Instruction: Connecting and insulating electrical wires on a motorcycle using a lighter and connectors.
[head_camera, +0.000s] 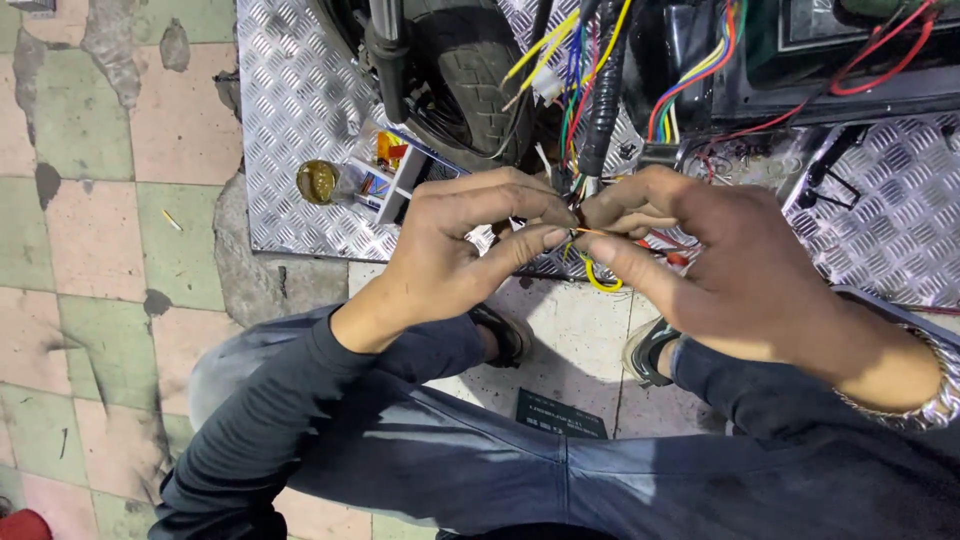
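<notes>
Your left hand (470, 240) and right hand (700, 265) meet fingertip to fingertip — both pinched shut on a thin orange wire (590, 232) running left-right between them, just near of the tyre (470, 60) — equally close

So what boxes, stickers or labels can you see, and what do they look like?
Small open box: on the checkered metal plate, left of the left hand; white card with red, orange and blue patches.
Dark card: flat on the floor tiles between the person's feet, below both hands; black rectangle with small pale print.
</notes>
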